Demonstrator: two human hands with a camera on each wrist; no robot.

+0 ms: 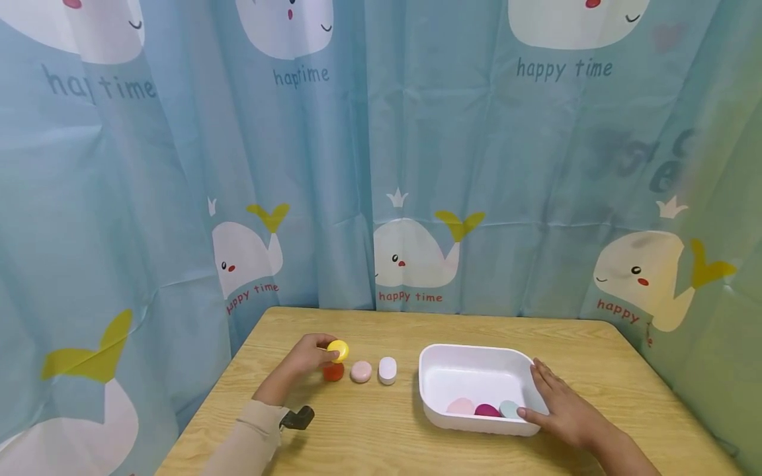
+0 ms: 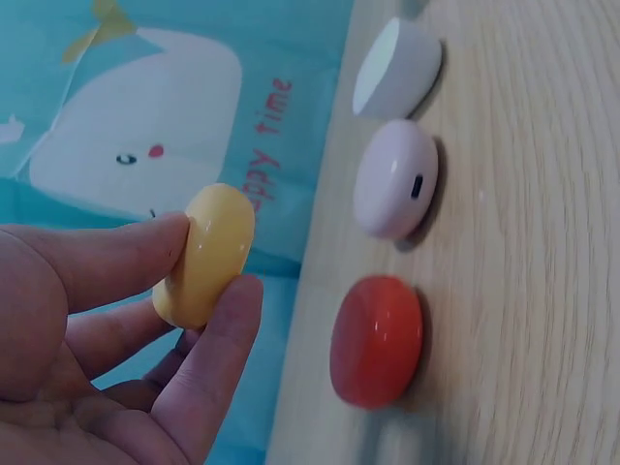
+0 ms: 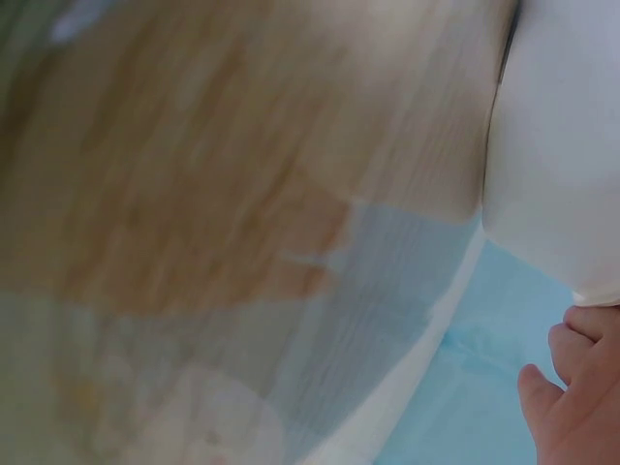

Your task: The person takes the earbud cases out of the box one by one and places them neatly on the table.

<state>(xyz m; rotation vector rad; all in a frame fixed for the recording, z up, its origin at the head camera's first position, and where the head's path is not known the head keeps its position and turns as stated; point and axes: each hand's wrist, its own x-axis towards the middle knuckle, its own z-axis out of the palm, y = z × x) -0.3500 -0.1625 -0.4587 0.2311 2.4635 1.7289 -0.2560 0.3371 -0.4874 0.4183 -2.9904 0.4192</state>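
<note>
My left hand (image 1: 312, 354) pinches a small glossy yellow rounded case (image 2: 215, 254) between thumb and fingers, raised over the table. Close by on the table, a red rounded case (image 2: 376, 341) stands nearest the hand. A pale pink case (image 2: 395, 180) with a dark port slot and a white oval case (image 2: 397, 68) follow in a row to the right. My right hand (image 1: 565, 411) holds the right end of a white plastic bin (image 1: 425, 370), thumb over the rim near its front corner. In the bin lie a light pink piece (image 1: 461, 406), a magenta piece (image 1: 487, 410) and a pale blue piece (image 1: 509, 409).
The wooden table (image 1: 357, 436) has its far edge against a blue curtain (image 1: 428, 145) printed with whales. A black strap-like piece (image 1: 297, 418) sticks out from the left sleeve (image 1: 247, 436). Part of the right wrist view is blurred.
</note>
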